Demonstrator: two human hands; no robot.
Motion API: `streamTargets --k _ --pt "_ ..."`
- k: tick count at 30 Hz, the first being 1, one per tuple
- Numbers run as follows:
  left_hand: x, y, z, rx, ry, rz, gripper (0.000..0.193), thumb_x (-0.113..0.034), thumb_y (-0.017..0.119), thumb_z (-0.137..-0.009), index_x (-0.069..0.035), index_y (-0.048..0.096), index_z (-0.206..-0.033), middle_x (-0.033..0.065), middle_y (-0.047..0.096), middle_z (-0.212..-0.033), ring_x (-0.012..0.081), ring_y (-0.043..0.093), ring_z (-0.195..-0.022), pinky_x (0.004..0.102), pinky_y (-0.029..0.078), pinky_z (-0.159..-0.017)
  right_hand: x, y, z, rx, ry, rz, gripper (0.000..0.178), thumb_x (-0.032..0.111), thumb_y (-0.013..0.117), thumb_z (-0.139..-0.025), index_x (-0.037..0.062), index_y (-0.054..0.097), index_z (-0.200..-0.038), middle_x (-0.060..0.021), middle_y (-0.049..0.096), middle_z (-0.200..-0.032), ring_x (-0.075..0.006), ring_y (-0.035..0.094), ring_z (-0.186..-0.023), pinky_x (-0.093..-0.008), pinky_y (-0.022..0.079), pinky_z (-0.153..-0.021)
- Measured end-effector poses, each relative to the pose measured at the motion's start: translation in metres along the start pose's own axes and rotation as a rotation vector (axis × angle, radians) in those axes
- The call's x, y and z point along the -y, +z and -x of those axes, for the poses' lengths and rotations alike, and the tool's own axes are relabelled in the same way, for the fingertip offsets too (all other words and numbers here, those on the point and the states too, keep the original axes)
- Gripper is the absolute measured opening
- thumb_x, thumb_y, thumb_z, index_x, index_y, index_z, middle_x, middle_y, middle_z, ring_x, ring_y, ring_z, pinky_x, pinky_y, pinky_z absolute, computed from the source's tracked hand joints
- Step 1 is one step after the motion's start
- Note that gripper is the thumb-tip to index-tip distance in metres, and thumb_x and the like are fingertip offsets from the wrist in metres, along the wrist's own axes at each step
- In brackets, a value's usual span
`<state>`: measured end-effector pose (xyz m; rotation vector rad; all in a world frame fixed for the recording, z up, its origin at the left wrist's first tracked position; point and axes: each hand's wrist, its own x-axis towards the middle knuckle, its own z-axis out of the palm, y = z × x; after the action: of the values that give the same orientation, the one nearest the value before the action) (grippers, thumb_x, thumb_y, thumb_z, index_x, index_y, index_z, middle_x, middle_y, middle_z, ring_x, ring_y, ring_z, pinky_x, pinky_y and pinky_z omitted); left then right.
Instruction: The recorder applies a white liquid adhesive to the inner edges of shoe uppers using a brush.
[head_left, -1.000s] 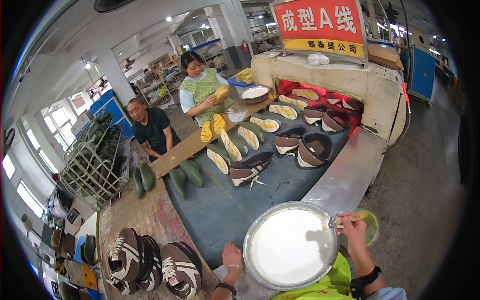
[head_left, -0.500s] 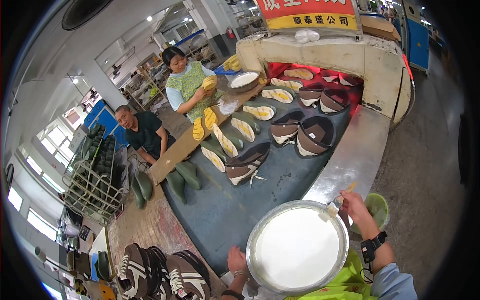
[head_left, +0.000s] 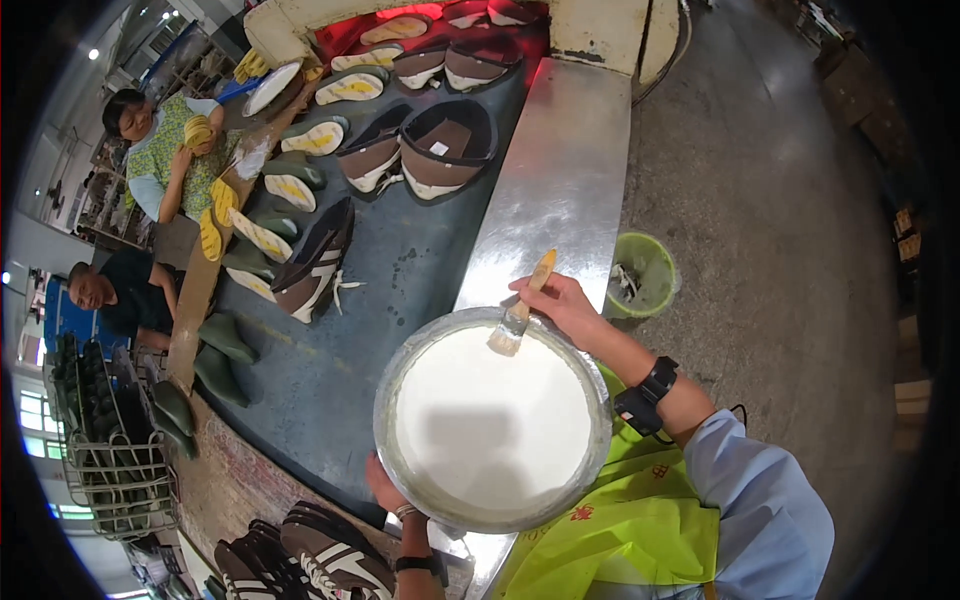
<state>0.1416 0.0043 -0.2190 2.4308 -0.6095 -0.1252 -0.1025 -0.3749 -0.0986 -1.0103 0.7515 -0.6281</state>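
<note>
My right hand is closed around the yellow-tipped handle of a flat paintbrush. The brush's pale bristles point down over the far part of a wide metal basin of white liquid; whether they touch the liquid I cannot tell. Beside the basin's near-left wall is my left hand, low at the edge of the belt. Its fingers are mostly hidden, so its grip does not show. A brown shoe upper with white stripes lies on its side on the dark conveyor belt, beyond the basin.
Pale yellow-marked insoles, green shoe lasts and brown shoe uppers occupy the belt. Striped shoes stand at near left. A green bucket is right of the metal ledge. Two people sit across the belt.
My view has swung right and down, so the scene sits further left. The brush has moved from the basin's right rim to over the liquid, bristles down.
</note>
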Motion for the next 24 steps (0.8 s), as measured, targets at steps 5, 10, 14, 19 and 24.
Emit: streamTargets --k 5,10,14,19,24 --pt "0.002 0.01 -0.005 0.033 -0.137 0.299 0.037 -0.02 0.051 -0.091 -0.002 0.051 -0.123 0.0144 0.052 -0.128 0.0288 0.05 -0.117 0.0355 0.038 -0.102 0.003 0.0 -0.004 0.007 -0.062 0.118 0.021 0.018 0.055 -0.094 -0.0007 0.057 -0.104 -0.0068 0.064 -0.098 -0.0125 0.059 -0.091 -0.0272 0.046 -0.084" --pt "-0.007 0.0 -0.004 -0.011 -0.129 0.266 0.034 -0.02 0.049 -0.091 -0.002 0.053 -0.119 0.0147 0.052 -0.127 0.0287 0.051 -0.114 0.0351 0.039 -0.099 0.002 0.009 0.003 0.045 -0.227 0.123 0.019 0.017 0.054 -0.094 -0.0011 0.057 -0.098 -0.0064 0.064 -0.095 -0.013 0.061 -0.087 -0.0265 0.049 -0.079" --pt "-0.086 -0.026 0.01 -0.047 0.019 -0.086 0.027 -0.027 0.061 -0.077 -0.005 0.048 -0.082 0.0127 0.052 -0.08 0.0323 0.048 -0.075 0.0408 0.04 -0.068 0.0 0.001 0.003 0.039 -0.293 0.352 0.018 0.017 0.055 -0.093 0.0006 0.056 -0.1 -0.0066 0.065 -0.092 -0.0124 0.061 -0.085 -0.028 0.05 -0.077" --pt "-0.049 0.006 0.009 -0.063 0.069 -0.324 0.029 -0.021 0.048 -0.085 -0.01 0.06 -0.109 0.0069 0.06 -0.114 0.0273 0.056 -0.106 0.0395 0.046 -0.087 -0.012 -0.016 0.007 0.009 -0.335 0.275 0.016 0.011 0.053 -0.092 -0.0016 0.054 -0.101 -0.0112 0.067 -0.091 -0.0154 0.064 -0.082 -0.0289 0.051 -0.075" --pt "-0.044 0.005 0.008 -0.152 0.133 -0.304 0.027 -0.021 0.048 -0.085 -0.01 0.063 -0.105 0.007 0.06 -0.117 0.0265 0.056 -0.106 0.0392 0.047 -0.087 0.004 0.004 0.004 -0.039 -0.53 0.551 0.015 0.01 0.057 -0.089 -0.0012 0.056 -0.098 -0.0107 0.068 -0.084 -0.0175 0.066 -0.077 -0.029 0.052 -0.071"
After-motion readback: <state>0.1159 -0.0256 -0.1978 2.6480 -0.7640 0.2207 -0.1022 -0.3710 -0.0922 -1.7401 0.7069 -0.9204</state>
